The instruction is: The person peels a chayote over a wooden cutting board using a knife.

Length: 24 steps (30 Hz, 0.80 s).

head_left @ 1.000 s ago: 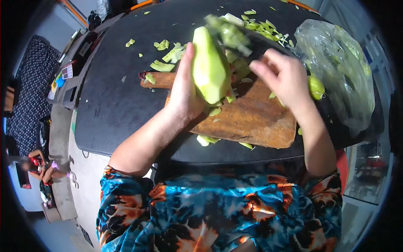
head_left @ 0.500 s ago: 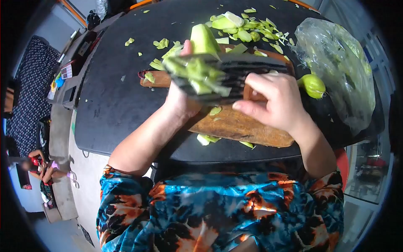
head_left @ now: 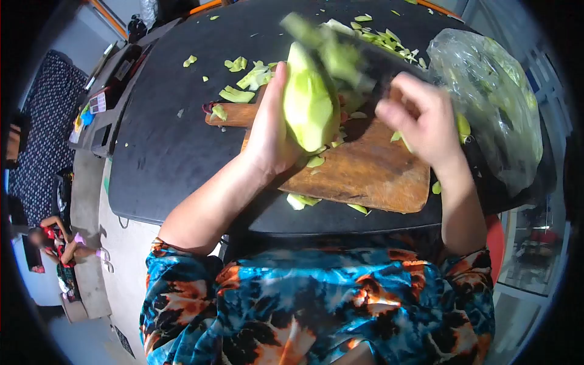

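My left hand (head_left: 274, 134) is closed around a peeled pale-green fruit (head_left: 310, 106), held upright with its narrow end at the top. It may be a green papaya; the exact kind is not certain. My right hand (head_left: 426, 115) grips a broad dark-bladed knife (head_left: 378, 68), smeared by motion just right of the fruit. Blurred green peelings (head_left: 344, 58) show along the blade or in the air beside it; I cannot tell which. Below both hands lies a wooden cutting board (head_left: 359, 176) with a few peel scraps on it.
A clear plastic bag (head_left: 486, 91) with green contents stands at the right. Beside it, a green piece (head_left: 463, 128) is partly hidden by my right hand. Peel scraps (head_left: 389, 42) are scattered across the black table (head_left: 164, 152). A person (head_left: 61, 243) sits far left.
The knife, tilted flat before the fruit with peelings on it, has swung up and away to the right. My right hand moved right, and the fruit's front now shows.
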Motion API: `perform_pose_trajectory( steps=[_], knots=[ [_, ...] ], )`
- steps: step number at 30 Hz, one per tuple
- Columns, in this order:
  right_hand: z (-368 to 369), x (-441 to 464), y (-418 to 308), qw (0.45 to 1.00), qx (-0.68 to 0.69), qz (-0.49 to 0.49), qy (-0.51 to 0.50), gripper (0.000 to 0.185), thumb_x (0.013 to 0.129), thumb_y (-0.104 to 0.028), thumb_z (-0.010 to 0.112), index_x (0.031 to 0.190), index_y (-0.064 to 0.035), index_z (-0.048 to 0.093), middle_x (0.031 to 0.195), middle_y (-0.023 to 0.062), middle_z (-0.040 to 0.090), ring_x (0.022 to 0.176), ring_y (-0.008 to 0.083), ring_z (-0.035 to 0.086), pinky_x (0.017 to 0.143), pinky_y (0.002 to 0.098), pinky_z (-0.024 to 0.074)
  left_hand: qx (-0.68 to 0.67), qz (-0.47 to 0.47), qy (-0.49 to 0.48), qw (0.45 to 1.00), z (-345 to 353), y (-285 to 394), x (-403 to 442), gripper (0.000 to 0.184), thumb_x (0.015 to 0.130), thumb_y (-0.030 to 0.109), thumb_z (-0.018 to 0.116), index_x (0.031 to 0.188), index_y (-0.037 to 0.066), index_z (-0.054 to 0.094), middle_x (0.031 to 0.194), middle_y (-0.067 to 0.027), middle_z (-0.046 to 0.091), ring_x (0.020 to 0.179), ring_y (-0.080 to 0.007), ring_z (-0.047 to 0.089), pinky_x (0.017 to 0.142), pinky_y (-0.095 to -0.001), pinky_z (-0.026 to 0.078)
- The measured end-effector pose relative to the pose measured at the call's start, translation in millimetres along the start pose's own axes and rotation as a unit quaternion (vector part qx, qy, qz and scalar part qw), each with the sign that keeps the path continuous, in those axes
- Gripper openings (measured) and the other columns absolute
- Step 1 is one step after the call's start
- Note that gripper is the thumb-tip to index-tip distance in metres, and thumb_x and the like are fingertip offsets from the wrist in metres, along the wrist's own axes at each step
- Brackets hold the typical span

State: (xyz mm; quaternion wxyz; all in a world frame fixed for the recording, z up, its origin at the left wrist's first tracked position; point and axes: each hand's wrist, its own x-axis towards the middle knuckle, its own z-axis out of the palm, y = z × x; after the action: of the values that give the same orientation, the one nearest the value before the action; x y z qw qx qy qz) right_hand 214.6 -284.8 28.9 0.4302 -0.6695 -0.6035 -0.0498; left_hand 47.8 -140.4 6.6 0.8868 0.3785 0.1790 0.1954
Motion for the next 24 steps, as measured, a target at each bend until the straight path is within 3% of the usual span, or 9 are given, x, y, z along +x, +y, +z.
perform_pose_trajectory(
  steps=[4,5,7,9,11,15,19,21,24],
  knots=[
    [13.3,-9.0,-22.7,0.981,0.002,-0.179,-0.072,0.044,0.072,-0.046,0.076,0.063,-0.0096,0.051,0.059,0.0030,0.053,0.055,0.0228,0.057,0.052,0.0330,0.0422,-0.160,-0.126,-0.114,0.972,-12.2,9.3,1.4,0.078,0.087,0.070,0.044,0.130,0.005,0.051,0.122,-0.0148,0.060,0.108,-0.0268,0.059,0.096,-0.0439,0.047],
    [15.5,-11.1,-24.3,0.981,-0.010,-0.179,-0.081,0.044,0.071,-0.047,0.076,0.063,-0.0103,0.052,0.060,0.0035,0.054,0.056,0.0238,0.057,0.054,0.0331,0.0427,0.004,-0.080,-0.008,0.997,7.9,13.6,-11.2,0.077,0.087,0.067,0.045,0.132,0.004,0.050,0.126,-0.0148,0.058,0.110,-0.0261,0.058,0.099,-0.0434,0.045],
    [17.2,-10.8,-22.2,0.981,-0.038,-0.168,-0.086,0.043,0.072,-0.045,0.076,0.065,-0.0091,0.053,0.060,0.0044,0.054,0.056,0.0241,0.057,0.052,0.0339,0.0425,-0.185,-0.141,-0.160,0.959,-10.6,9.4,-0.8,0.069,0.091,0.061,0.043,0.131,0.005,0.050,0.125,-0.0140,0.058,0.111,-0.0263,0.057,0.101,-0.0428,0.043],
    [17.1,-8.7,-13.8,0.988,-0.107,-0.093,-0.064,0.041,0.079,-0.053,0.069,0.073,-0.0138,0.059,0.060,0.0039,0.060,0.058,0.0241,0.063,0.052,0.0356,0.0471,0.009,0.030,0.047,0.998,-6.5,-3.6,-0.6,0.059,0.097,0.052,0.038,0.131,0.006,0.048,0.125,-0.0127,0.057,0.114,-0.0262,0.055,0.101,-0.0424,0.042],
    [13.0,-1.0,-5.4,0.987,-0.118,0.090,-0.059,0.043,0.082,-0.052,0.066,0.076,-0.0103,0.061,0.066,0.0071,0.065,0.064,0.0256,0.066,0.056,0.0356,0.0504,-0.060,0.037,-0.039,0.997,0.5,-1.5,5.6,0.048,0.102,0.042,0.032,0.131,0.008,0.047,0.121,-0.0093,0.057,0.111,-0.0252,0.056,0.096,-0.0428,0.043],
    [-0.2,9.3,23.4,0.980,-0.103,0.172,0.014,0.041,0.087,-0.047,0.064,0.079,-0.0067,0.063,0.064,0.0080,0.063,0.061,0.0255,0.063,0.059,0.0371,0.0477,-0.033,0.030,-0.038,0.998,-1.2,-1.5,4.6,0.054,0.099,0.051,0.036,0.130,0.008,0.048,0.119,-0.0089,0.058,0.109,-0.0261,0.056,0.092,-0.0436,0.045],
    [3.3,-0.2,-7.1,0.997,-0.017,0.069,0.008,0.037,0.082,-0.042,0.071,0.075,-0.0067,0.060,0.061,0.0080,0.060,0.057,0.0258,0.061,0.053,0.0346,0.0450,-0.018,0.037,0.009,0.999,0.8,0.8,1.1,0.063,0.093,0.061,0.040,0.127,0.010,0.051,0.117,-0.0083,0.059,0.106,-0.0252,0.058,0.087,-0.0414,0.047],
    [13.1,-9.0,-17.3,0.996,-0.015,-0.091,-0.013,0.035,0.077,-0.043,0.074,0.074,-0.0117,0.059,0.062,0.0048,0.059,0.058,0.0227,0.062,0.053,0.0342,0.0460,-0.036,0.091,0.021,0.995,0.6,-3.9,1.7,0.066,0.092,0.065,0.040,0.126,0.010,0.052,0.118,-0.0090,0.059,0.106,-0.0253,0.058,0.087,-0.0419,0.048],
    [19.0,-17.9,-34.5,0.976,-0.047,-0.191,-0.091,0.039,0.076,-0.050,0.071,0.073,-0.0143,0.057,0.064,0.0010,0.056,0.061,0.0196,0.060,0.058,0.0331,0.0447,-0.172,-0.085,-0.113,0.975,-11.3,10.4,-4.0,0.069,0.092,0.066,0.035,0.126,0.008,0.051,0.117,-0.0131,0.059,0.107,-0.0267,0.059,0.093,-0.0429,0.048]
  ],
)
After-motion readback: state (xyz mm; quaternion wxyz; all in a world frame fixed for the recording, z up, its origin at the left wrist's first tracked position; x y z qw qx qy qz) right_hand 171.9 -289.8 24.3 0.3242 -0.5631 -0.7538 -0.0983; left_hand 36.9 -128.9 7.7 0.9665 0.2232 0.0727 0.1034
